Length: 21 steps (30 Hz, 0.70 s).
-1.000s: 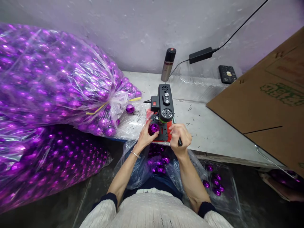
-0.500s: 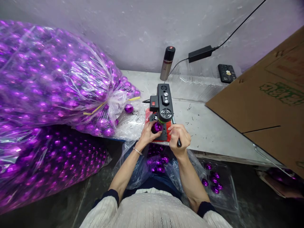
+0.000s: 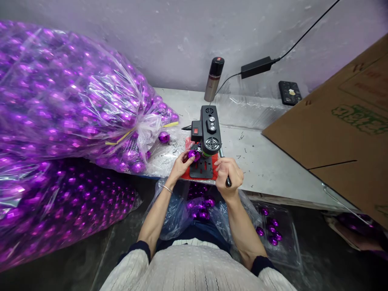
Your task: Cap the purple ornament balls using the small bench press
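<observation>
One purple ball [image 3: 194, 155] sat pinched in left hand [image 3: 181, 165] by black machine [image 3: 211, 126], probably for steadiness; right hand [image 3: 230, 173] gripped lever handle [image 3: 228, 182], guessing for leverage.

Near the table's [image 3: 257, 161] front edge, your left hand [image 3: 181, 165] partly hides the purple ball [image 3: 194, 155]; your right hand [image 3: 229, 173] covers much of the black handle [image 3: 228, 182]. The cardboard box [image 3: 336, 137] runs out of view.

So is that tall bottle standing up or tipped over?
Standing up: the bottle has its base on the table and its black cap on top.
</observation>
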Available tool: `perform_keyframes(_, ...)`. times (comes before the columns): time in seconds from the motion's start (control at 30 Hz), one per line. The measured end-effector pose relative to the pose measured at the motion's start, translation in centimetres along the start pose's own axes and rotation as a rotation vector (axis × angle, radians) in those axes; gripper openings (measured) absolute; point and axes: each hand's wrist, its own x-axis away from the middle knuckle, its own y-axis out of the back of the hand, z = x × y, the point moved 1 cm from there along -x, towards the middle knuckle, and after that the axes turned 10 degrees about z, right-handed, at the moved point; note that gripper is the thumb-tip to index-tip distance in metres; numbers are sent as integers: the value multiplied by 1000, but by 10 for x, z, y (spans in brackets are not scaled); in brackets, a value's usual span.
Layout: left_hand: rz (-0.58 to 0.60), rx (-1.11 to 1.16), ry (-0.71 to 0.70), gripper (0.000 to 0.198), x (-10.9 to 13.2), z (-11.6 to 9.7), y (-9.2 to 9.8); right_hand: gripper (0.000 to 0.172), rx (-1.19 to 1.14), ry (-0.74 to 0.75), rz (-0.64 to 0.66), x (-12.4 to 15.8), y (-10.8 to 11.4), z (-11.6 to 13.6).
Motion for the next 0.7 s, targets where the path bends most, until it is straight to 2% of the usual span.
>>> perform_keyframes(0.17,13,-80,-35,53,1,-2,-4,26,0,3,-4,-1,0,0)
perform_keyframes(0.33,9,-361,-134,53,8,-5,-15,25,14,1,-3,0,0,-1)
perform_keyframes(0.5,-53,-604,-247,55,12,-10,-28,25,18,1,-2,-1,1,0)
perform_keyframes(0.7,-42,-656,-322,56,18,-8,-35,26,32,6,11,-1,1,1)
